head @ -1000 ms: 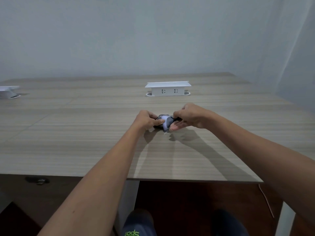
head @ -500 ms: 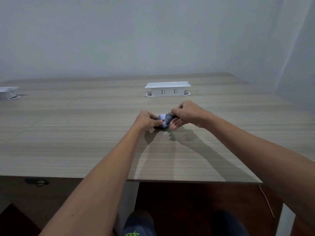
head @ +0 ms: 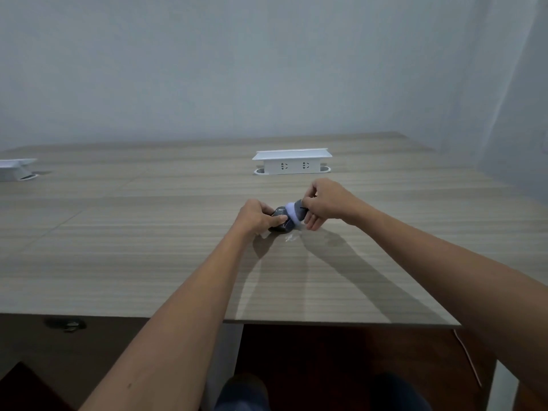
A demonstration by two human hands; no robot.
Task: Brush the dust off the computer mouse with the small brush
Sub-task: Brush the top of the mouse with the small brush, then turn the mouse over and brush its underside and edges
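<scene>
A dark grey computer mouse (head: 281, 223) rests on the wooden table (head: 148, 262) in the middle of the head view. My left hand (head: 257, 216) grips its left side and hides part of it. My right hand (head: 324, 203) pinches a small brush (head: 295, 213) with pale bristles and a grey body. The bristles press on the mouse's right upper side. A few pale specks (head: 290, 238) lie on the table just in front of the mouse.
A white socket box (head: 292, 163) stands on the table behind my hands. Another white box (head: 14, 169) sits at the far left edge. The table's near edge (head: 326, 321) runs across below my forearms, with my feet under it.
My right hand with the brush has shifted up and slightly right across the mouse. My left hand has kept its hold on the mouse.
</scene>
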